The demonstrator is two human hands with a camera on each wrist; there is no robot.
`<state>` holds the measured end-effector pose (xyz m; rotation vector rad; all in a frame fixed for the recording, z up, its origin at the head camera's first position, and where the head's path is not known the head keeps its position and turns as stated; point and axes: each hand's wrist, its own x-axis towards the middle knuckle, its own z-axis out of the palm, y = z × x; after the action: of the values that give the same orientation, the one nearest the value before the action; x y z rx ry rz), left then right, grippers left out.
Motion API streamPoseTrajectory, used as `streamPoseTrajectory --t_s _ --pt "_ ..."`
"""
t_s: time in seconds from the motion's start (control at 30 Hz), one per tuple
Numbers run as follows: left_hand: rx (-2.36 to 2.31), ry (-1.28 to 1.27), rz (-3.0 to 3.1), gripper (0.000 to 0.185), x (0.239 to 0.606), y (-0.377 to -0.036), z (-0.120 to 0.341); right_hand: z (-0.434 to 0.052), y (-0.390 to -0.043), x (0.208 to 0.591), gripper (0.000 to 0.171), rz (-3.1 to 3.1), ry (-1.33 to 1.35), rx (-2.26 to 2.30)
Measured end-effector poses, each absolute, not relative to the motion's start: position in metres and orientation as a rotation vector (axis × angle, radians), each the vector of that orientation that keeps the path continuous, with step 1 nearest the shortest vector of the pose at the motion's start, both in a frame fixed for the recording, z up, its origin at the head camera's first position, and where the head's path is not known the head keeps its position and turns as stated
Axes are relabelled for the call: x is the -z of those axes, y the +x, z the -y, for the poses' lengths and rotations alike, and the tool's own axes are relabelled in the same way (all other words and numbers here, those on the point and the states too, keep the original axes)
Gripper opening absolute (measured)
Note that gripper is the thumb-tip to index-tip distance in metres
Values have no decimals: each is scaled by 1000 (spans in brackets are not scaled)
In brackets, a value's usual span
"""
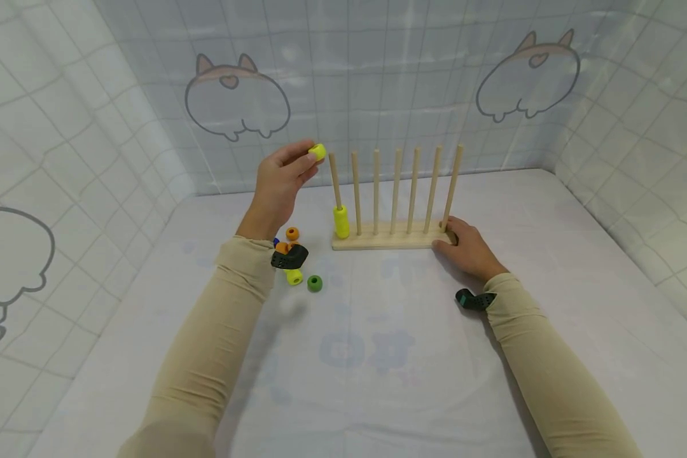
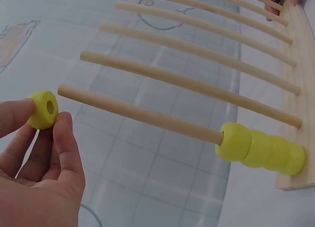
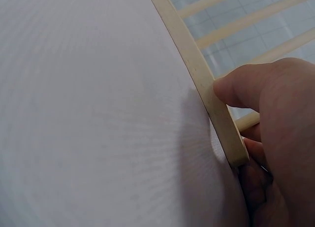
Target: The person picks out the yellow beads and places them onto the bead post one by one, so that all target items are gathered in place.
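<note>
Your left hand (image 1: 277,184) is pinching a yellow bead (image 2: 43,109) between thumb and fingertips, just off the tip of the leftmost peg (image 2: 140,113) — the bead's hole faces along the peg's long axis, so what matters is lining up bore and tip. That peg stands upright on the wooden base (image 1: 386,240) with yellow beads stacked (image 1: 341,221) at its foot. Your right hand (image 1: 469,249) grips the base's far right end, thumb on the edge. Loose beads (image 1: 298,261) sit partly hidden behind your left wrist — can't count them.
</note>
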<state>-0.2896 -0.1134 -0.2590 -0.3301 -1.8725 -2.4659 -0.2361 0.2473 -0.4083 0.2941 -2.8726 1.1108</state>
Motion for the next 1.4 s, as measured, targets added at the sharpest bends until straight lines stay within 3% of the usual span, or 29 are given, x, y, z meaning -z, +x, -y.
streamPoseTrajectory --t_s 1.17,1.4 --pt "2406 -455 1973 39 253 -294 103 -247 -237 410 56 2851 306 -1124" --pt "2412 -422 1981 33 251 -293 102 -248 -236 409 55 2860 321 -1115"
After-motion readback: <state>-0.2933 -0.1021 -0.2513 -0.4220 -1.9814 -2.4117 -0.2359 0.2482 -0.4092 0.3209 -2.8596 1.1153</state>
